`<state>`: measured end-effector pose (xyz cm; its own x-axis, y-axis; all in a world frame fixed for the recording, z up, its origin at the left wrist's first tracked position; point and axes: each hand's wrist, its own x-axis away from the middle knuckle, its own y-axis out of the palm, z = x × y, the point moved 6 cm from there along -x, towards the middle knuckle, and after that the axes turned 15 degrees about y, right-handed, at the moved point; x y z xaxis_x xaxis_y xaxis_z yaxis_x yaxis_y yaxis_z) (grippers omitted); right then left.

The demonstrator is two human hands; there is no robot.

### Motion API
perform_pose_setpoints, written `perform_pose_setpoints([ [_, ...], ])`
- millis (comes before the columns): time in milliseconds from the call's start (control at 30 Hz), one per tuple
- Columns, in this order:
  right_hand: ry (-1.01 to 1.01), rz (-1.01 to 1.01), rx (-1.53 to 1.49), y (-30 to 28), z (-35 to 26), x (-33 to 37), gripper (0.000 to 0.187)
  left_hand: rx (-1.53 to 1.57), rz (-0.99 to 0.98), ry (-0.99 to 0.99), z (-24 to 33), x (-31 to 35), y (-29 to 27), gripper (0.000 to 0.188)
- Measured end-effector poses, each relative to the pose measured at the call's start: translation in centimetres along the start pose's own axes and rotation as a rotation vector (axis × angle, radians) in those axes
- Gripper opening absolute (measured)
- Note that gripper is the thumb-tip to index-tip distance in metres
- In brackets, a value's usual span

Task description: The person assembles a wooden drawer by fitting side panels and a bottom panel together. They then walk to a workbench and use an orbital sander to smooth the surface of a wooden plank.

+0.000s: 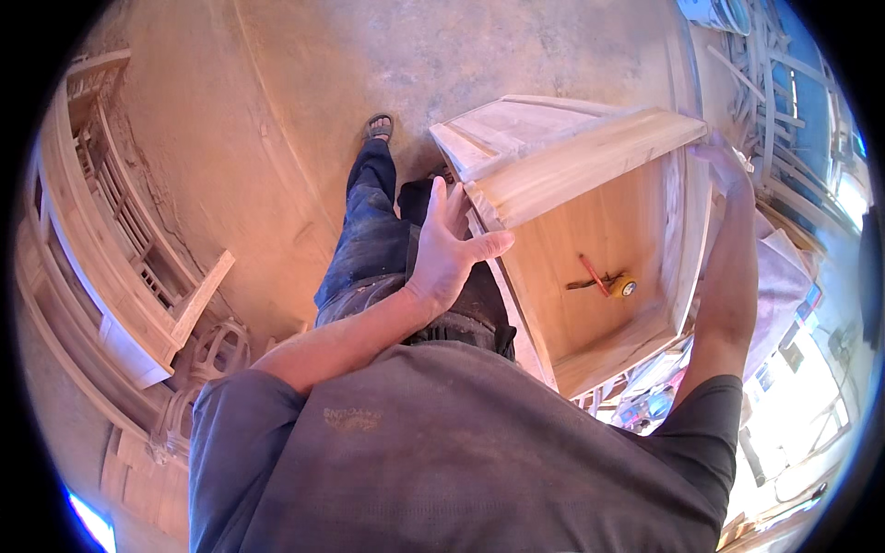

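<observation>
A pale wooden box-like cabinet [590, 161], open on the side towards me, stands tilted in front of me to the right. Thumb and fingers spread, my left hand [442, 256] is at its left corner, the thumb lying against the edge. My right hand [725, 169] holds the far right corner; its fingertips are washed out by light and partly hidden. On the inner panel of the cabinet lie a yellow tape measure [624, 285], a red pencil-like stick [595, 276] and a small dark tool [580, 285] whose kind I cannot make out.
Long wooden furniture frames [138, 276] with slats line the left side. A carved wooden chair part [221, 348] is near them. Loose wood strips [770, 101] pile up at the far right. A greyish cloth [782, 276] hangs beyond my right arm. Dusty floor [304, 83] lies ahead.
</observation>
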<state>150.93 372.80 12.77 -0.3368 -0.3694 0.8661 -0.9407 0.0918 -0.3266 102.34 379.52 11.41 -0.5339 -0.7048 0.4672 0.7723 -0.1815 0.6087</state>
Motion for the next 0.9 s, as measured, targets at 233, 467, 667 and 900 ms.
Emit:
perform_pose_setpoints([
  [233, 0.005, -0.15, -0.149, 0.5, -0.4, 0.5, 0.076, -0.05, 0.015, -0.051, 0.3, -0.1, 0.3, 0.124],
  [467, -0.026, -0.221, -0.165, 0.2, 0.1, -0.5, 0.081, -0.062, -0.061, -0.083, -0.4, -0.4, 0.3, 0.118],
  [667, 0.055, -0.207, -0.214, 1.2, -1.0, 0.4, 0.087, -0.134, -0.103, -0.135, -0.4, -0.5, 0.4, 0.109],
  [900, 0.024, -0.276, -0.247, 1.5, -1.0, -0.6, 0.093, -0.18, -0.183, -0.152, -0.4, -0.8, 0.2, 0.114],
])
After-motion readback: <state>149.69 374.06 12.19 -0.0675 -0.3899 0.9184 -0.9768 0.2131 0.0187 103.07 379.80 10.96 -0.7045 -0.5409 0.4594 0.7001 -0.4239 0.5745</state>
